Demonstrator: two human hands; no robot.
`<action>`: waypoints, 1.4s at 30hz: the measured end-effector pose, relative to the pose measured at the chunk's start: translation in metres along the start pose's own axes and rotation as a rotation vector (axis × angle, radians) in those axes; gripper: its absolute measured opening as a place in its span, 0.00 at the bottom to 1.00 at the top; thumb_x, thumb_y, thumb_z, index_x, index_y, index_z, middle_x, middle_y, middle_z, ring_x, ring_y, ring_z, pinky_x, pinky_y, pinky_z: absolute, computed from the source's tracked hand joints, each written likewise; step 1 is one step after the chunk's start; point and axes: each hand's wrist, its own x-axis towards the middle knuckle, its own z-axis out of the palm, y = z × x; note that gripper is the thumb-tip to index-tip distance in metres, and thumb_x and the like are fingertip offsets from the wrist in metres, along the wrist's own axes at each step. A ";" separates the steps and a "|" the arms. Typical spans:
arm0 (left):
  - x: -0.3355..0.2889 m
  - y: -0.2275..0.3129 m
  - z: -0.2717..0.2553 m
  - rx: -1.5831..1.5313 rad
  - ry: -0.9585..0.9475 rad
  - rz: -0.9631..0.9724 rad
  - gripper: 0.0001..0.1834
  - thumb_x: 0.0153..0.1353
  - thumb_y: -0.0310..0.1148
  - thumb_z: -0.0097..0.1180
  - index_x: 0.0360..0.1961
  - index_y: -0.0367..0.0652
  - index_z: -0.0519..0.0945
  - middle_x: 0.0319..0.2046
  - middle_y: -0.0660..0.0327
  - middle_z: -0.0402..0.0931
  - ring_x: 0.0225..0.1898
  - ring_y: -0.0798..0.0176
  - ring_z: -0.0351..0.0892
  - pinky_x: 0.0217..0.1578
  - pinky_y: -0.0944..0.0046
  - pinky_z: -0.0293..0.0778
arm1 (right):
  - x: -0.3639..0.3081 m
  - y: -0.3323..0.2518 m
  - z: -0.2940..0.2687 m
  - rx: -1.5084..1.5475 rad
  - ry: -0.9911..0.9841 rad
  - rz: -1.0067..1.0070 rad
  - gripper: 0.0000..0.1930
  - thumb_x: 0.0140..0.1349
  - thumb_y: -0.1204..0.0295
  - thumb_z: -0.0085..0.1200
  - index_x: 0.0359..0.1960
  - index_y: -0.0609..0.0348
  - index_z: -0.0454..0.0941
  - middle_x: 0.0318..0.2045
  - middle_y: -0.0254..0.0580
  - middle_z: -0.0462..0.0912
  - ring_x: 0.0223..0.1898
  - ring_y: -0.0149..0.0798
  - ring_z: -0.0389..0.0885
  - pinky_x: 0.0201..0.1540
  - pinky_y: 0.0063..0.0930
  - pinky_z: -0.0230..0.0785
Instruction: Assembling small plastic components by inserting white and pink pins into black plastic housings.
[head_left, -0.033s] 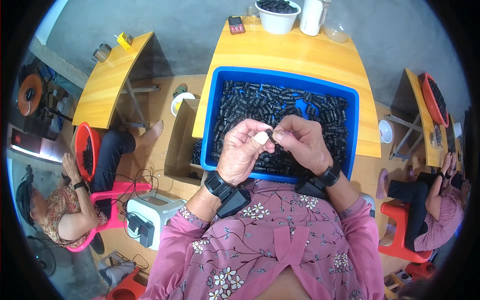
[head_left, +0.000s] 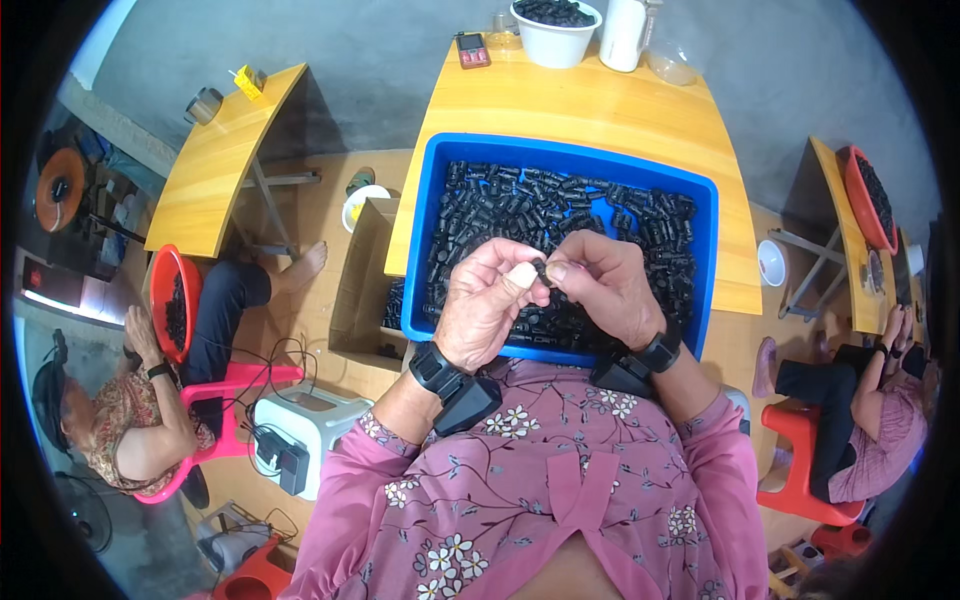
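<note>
Left hand [head_left: 478,305] and right hand [head_left: 615,292] have fingers clamped on one black part [head_left: 541,267] (finished? unclear) above the blue tray [head_left: 575,146]; many pieces [head_left: 475,205] lie inside.

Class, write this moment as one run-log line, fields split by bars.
left hand: pinching small dark piece | right hand: pinching same piece | blue tub: below hands, holding black parts | yellow table: under tub

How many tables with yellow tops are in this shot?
3: the left table, the middle table bearing the blue tub, and the right table, partly covered by a red basin. Others may be hidden beyond the dark rim.
</note>
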 end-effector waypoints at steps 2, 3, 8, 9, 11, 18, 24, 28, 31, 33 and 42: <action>0.000 -0.001 0.000 -0.029 -0.004 -0.020 0.10 0.68 0.29 0.57 0.47 0.37 0.76 0.38 0.57 0.80 0.36 0.65 0.82 0.42 0.62 0.81 | 0.000 0.001 -0.001 0.006 -0.011 0.006 0.08 0.62 0.71 0.59 0.30 0.63 0.79 0.21 0.29 0.77 0.26 0.20 0.69 0.28 0.19 0.64; 0.000 -0.001 0.000 -0.059 -0.008 -0.039 0.10 0.68 0.29 0.56 0.47 0.37 0.76 0.38 0.57 0.80 0.36 0.64 0.82 0.42 0.62 0.81 | -0.001 0.001 -0.001 0.007 -0.011 0.007 0.08 0.62 0.71 0.59 0.30 0.63 0.79 0.21 0.29 0.77 0.26 0.20 0.69 0.28 0.19 0.64; -0.001 -0.002 -0.002 -0.127 0.001 -0.073 0.10 0.69 0.31 0.55 0.47 0.37 0.75 0.39 0.56 0.79 0.37 0.61 0.82 0.42 0.59 0.81 | -0.001 -0.002 0.000 -0.033 0.014 -0.017 0.07 0.63 0.71 0.58 0.31 0.63 0.80 0.24 0.30 0.79 0.26 0.20 0.71 0.29 0.20 0.66; -0.001 -0.001 -0.001 -0.158 0.023 -0.083 0.11 0.69 0.31 0.55 0.48 0.37 0.74 0.40 0.56 0.79 0.37 0.60 0.82 0.42 0.58 0.82 | -0.001 -0.001 0.001 -0.034 0.014 -0.017 0.07 0.63 0.71 0.58 0.31 0.63 0.80 0.24 0.30 0.79 0.26 0.20 0.71 0.29 0.20 0.66; 0.000 -0.001 -0.001 -0.179 0.009 -0.081 0.10 0.69 0.31 0.55 0.48 0.38 0.74 0.41 0.55 0.79 0.38 0.60 0.82 0.42 0.58 0.82 | -0.001 0.002 0.005 0.022 0.097 -0.040 0.06 0.64 0.73 0.56 0.35 0.64 0.80 0.27 0.34 0.80 0.27 0.23 0.73 0.31 0.22 0.68; 0.000 -0.002 -0.003 -0.279 0.005 -0.061 0.11 0.68 0.33 0.56 0.48 0.42 0.73 0.42 0.55 0.78 0.36 0.60 0.82 0.40 0.59 0.81 | 0.003 0.002 0.000 -0.238 0.022 -0.342 0.08 0.65 0.75 0.54 0.43 0.65 0.81 0.29 0.41 0.78 0.32 0.35 0.78 0.35 0.26 0.71; 0.000 -0.005 -0.007 -0.347 0.011 -0.045 0.13 0.66 0.27 0.56 0.51 0.42 0.72 0.44 0.56 0.76 0.40 0.61 0.79 0.43 0.60 0.79 | 0.004 -0.002 0.006 -0.237 -0.024 -0.375 0.06 0.62 0.76 0.58 0.40 0.62 0.81 0.28 0.40 0.79 0.30 0.38 0.79 0.34 0.28 0.72; 0.000 -0.006 -0.006 -0.364 -0.015 -0.062 0.14 0.65 0.27 0.57 0.51 0.41 0.73 0.43 0.56 0.77 0.39 0.61 0.78 0.43 0.59 0.78 | 0.004 0.002 0.006 -0.269 0.000 -0.395 0.05 0.62 0.75 0.60 0.38 0.60 0.81 0.27 0.40 0.78 0.29 0.40 0.79 0.32 0.29 0.72; 0.001 -0.006 -0.004 -0.401 0.007 -0.081 0.13 0.66 0.25 0.55 0.50 0.41 0.74 0.41 0.55 0.77 0.38 0.62 0.78 0.43 0.60 0.77 | 0.004 0.004 0.007 -0.260 -0.004 -0.386 0.05 0.61 0.75 0.60 0.38 0.59 0.81 0.27 0.41 0.78 0.29 0.40 0.79 0.32 0.29 0.72; 0.001 -0.006 -0.004 -0.415 -0.007 -0.082 0.15 0.63 0.28 0.61 0.49 0.37 0.74 0.42 0.57 0.78 0.41 0.62 0.79 0.45 0.61 0.78 | 0.004 0.004 0.006 -0.257 -0.004 -0.376 0.05 0.60 0.75 0.61 0.38 0.59 0.81 0.27 0.41 0.78 0.29 0.40 0.79 0.32 0.29 0.72; 0.001 -0.006 -0.006 -0.448 -0.017 -0.090 0.12 0.63 0.25 0.60 0.47 0.40 0.77 0.43 0.58 0.79 0.41 0.62 0.79 0.42 0.64 0.78 | 0.006 0.003 0.005 -0.308 0.006 -0.405 0.05 0.61 0.76 0.60 0.38 0.60 0.81 0.27 0.40 0.77 0.29 0.40 0.79 0.31 0.29 0.72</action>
